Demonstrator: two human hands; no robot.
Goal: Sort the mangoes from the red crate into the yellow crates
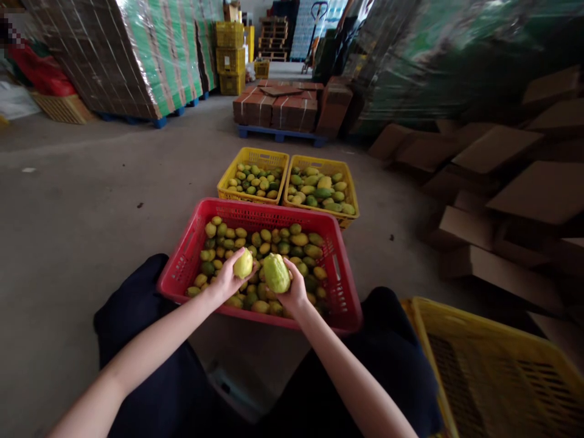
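Observation:
My left hand (230, 277) is closed round a small pale-yellow lemon (243, 264). A larger, longer yellow-green lemon (276, 274) with bumpy skin is in my right hand (294, 289), its fingers wrapped round the far side and underneath. Both hands are over a red plastic crate (344, 274), and the two lemons are held a little apart. Many yellow and green lemons (265, 235) lie loose in that crate, some hidden by my hands. The crate sits in front of me, between my knees.
Two yellow crates of similar fruit, left (253, 152) and right (319, 161), stand against the red crate's far side. Another yellow crate (493, 328) is at my right. Cardboard boxes (497, 146) are piled on the right. Flattened brown cartons (292, 109) lie on a blue pallet (280, 135) ahead.

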